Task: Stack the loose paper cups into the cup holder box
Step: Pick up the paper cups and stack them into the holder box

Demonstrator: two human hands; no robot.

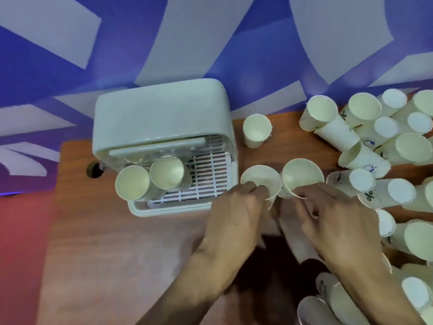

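Gripping one upright, mouth-up cup each, left hand (236,212) and right hand (337,219) are hiding both cup bodies; box (161,113) interior is partly obscured.

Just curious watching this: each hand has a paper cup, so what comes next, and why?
Probably slip the right hand's cream paper cup into the left hand's cup: both stand upright, rims side by side, and the white cup holder box already holds nested stacks.
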